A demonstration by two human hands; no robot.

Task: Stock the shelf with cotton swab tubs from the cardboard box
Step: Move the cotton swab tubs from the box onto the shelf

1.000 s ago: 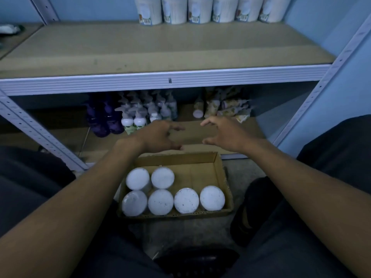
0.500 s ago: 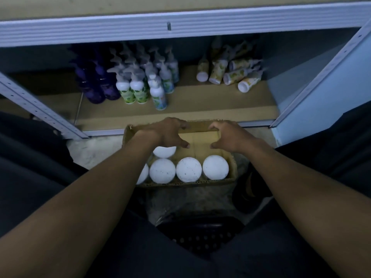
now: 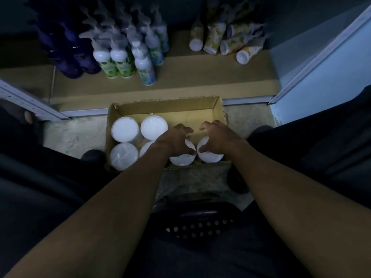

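**Spotter:** Where are your hands against the tubs?

**Operator:** Both are down in the cardboard box (image 3: pixel 217 106), which sits on the floor just near of the lower shelf (image 3: pixel 200 81). My left hand (image 3: pixel 172 140) is over the third tub (image 3: pixel 183 157) in the near row, fingers curled down around its lid. My right hand (image 3: pixel 216 138) is over the rightmost tub (image 3: pixel 209 155), curled the same way. I judge both are closing on their tubs, but I can't tell whether either has a firm grip yet.

**Spotter:** What else is in the box?

**Operator:** Four more: the far-left tub (image 3: pixel 124 129) and its neighbour (image 3: pixel 154 127) in the far row, the near-left tub (image 3: pixel 124 155), and one half-hidden tub (image 3: pixel 145 148) under my left wrist. The far right part of the box is bare cardboard.

**Spotter:** Which way do they lie?

**Operator:** All upright, white lids facing me, so the long axis is vertical. Each target is straight below its own hand, so neither hand has an advantage. I judge the next move is a straight lift, one tub per hand.

**Spotter:** Anything to watch?

**Operator:** The two tubs sit just beside each other and against the near wall, so my fingers have little room between them. On the lower shelf stand pump bottles (image 3: pixel 124 63), with toppled tubes (image 3: pixel 228 43) to the right.
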